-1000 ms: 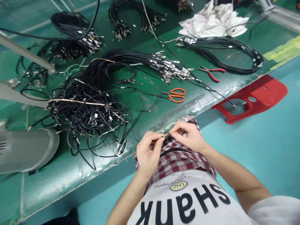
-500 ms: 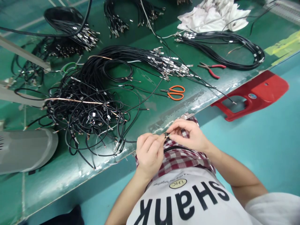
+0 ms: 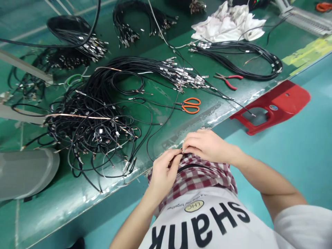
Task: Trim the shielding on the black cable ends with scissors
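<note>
Nearer the person than the orange-handled scissors [image 3: 191, 105], at the edge of the counter [image 3: 64, 193], the left hand [image 3: 166, 168] and right hand [image 3: 206, 146] pinch a small wire end [image 3: 183, 151], mostly hidden by fingertips. Left of the scissors spread tangled black cables [image 3: 89, 121]; right, red-handled pliers [image 3: 225, 78].

Left hand [image 3: 166, 169] and right hand [image 3: 204, 147] pinch a tiny piece [image 3: 183, 150] between fingertips.

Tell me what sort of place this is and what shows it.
Likely a cable workshop or factory: the bundled black cables with silvery ends, plus orange-handled scissors and red-handled pliers lying close by.
</note>
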